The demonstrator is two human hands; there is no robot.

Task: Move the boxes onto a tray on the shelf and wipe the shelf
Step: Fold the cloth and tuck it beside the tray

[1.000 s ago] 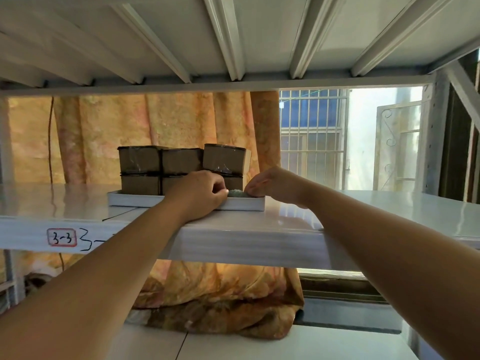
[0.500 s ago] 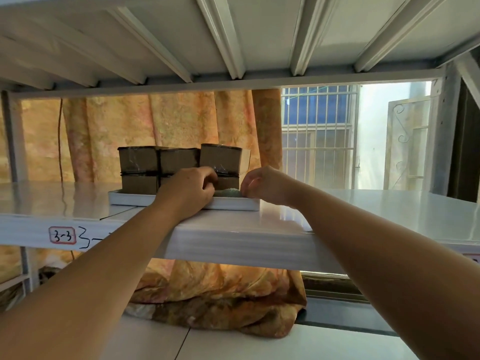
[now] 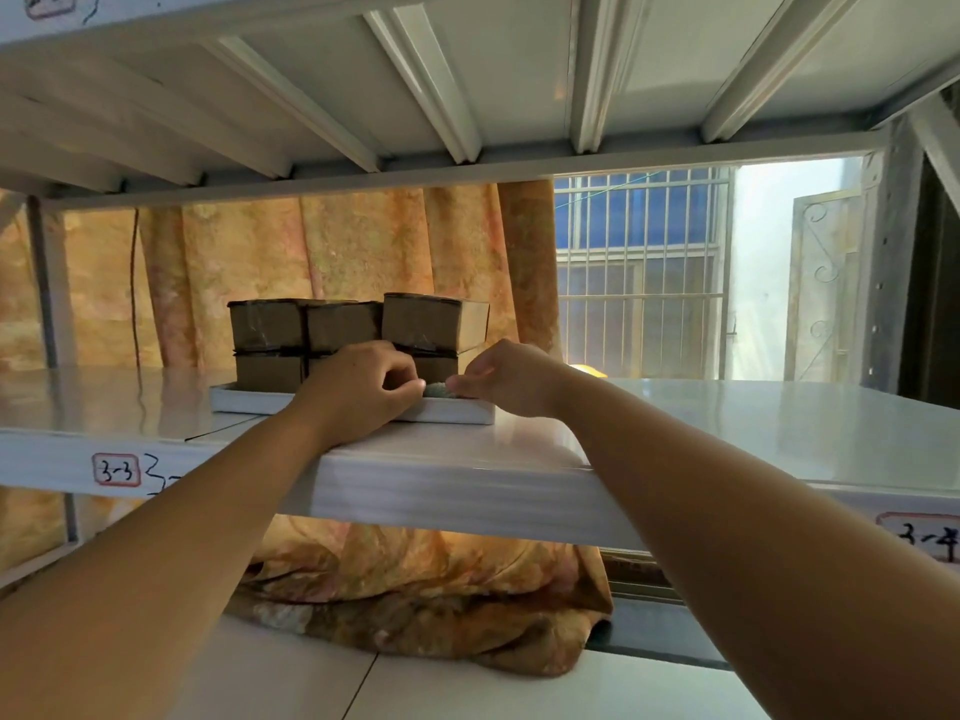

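Several brown cardboard boxes (image 3: 340, 324) stand stacked in two layers on a shallow white tray (image 3: 244, 400) that rests on the white metal shelf (image 3: 727, 433). My left hand (image 3: 363, 392) and my right hand (image 3: 504, 379) meet at the tray's front rim. Both have their fingers pinched on a small grey-green cloth (image 3: 437, 390) that lies in the tray between them. Most of the cloth is hidden by my fingers. The lower boxes are partly hidden behind my left hand.
The shelf above (image 3: 467, 85) hangs low over the boxes. An orange curtain (image 3: 311, 262) hangs behind, and a barred window (image 3: 639, 272) is at the back right. Labels 3-3 (image 3: 117, 469) and 3-4 (image 3: 930, 543) mark the shelf's front edge. A lower shelf (image 3: 467, 688) lies beneath.
Both hands have stayed at the tray's front with the cloth between them. My head has tilted up a little, so the shelf sits lower in view.
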